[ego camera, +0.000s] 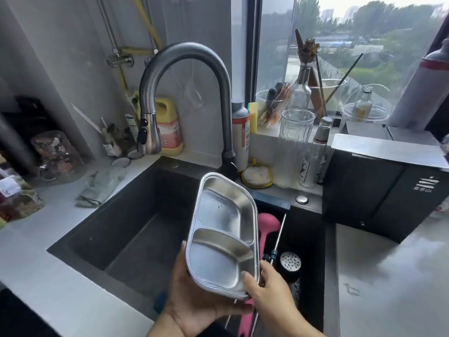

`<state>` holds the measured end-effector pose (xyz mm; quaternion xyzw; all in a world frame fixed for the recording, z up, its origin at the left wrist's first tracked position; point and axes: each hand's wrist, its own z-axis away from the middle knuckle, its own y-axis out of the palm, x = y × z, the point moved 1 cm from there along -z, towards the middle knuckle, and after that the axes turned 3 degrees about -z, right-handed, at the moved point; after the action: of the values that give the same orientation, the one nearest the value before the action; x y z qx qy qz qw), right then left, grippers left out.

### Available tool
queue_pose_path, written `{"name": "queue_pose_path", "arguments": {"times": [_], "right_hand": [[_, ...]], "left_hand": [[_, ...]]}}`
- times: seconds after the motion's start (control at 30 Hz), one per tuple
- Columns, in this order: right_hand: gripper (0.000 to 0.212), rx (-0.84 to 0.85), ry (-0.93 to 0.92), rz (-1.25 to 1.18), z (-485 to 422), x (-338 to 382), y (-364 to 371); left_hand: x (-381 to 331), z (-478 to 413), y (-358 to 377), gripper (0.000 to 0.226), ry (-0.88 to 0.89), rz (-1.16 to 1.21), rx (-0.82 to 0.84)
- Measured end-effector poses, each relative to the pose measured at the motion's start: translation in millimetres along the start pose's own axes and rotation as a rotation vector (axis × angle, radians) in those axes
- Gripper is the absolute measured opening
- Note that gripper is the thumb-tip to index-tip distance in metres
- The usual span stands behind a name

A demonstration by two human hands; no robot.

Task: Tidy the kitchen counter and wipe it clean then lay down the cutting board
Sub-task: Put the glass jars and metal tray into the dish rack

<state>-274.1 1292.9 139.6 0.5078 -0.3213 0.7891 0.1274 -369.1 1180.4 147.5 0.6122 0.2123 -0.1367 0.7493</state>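
Kitchen sink, daylight at window. Two-compartment steel tray (pixel 226 229) held tilted, open side toward camera, above right part of dark sink (pixel 136 227), below curved faucet (pixel 184 52). Left hand (pixel 194 302) cups tray's near end from beneath, thumb up along left rim. Right hand (pixel 269 293) pinches near right rim, thumb inside near compartment. Pink ladle (pixel 267 224) lies in narrow sink section just right of tray. Grey counter (pixel 388 276) right of sink shows wet patches. Crumpled green cloth (pixel 99 188) lies on counter left of sink; yellow detergent bottle (pixel 170 127) stands far, behind faucet.

Steel tray (pixel 223 229) (two compartments) over dark sink (pixel 136 229)
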Motion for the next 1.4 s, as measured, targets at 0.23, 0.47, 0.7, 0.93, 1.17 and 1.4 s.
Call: {"name": "queue_pose_path", "arguments": {"times": [0.23,0.47,0.7,0.93,1.17,1.4], "right_hand": [[0.066,0.019,-0.011,0.066,-13.2,-0.7,-7.6],[0.046,-0.112,-0.058,0.152,-15.1,-16.5,-36.5],[0.038,-0.139,-0.045,0.142,-6.3,-33.4,-44.9],[0.033,-0.178,-0.012,0.128,2.2,-46.4,-53.0],[0.036,-0.224,0.007,0.149,9.0,-56.4,-63.1],[0.034,-0.336,0.063,0.128,25.4,-74.9,-83.8]], "left_hand": [[-36.2,-0.8,23.5,0.081,0.340,-0.695,-0.690],[-35.3,-14.5,1.6,0.081,0.146,-1.858,-1.275],[-18.4,-38.3,-30.3,0.084,0.012,-1.958,-1.260],[-33.3,-61.1,-38.1,0.089,-0.006,-1.939,-1.180],[-30.6,-71.6,-40.2,0.107,-0.044,-2.021,-1.193],[-24.8,-82.0,-41.4,0.106,0.062,-2.002,-1.153]]}}
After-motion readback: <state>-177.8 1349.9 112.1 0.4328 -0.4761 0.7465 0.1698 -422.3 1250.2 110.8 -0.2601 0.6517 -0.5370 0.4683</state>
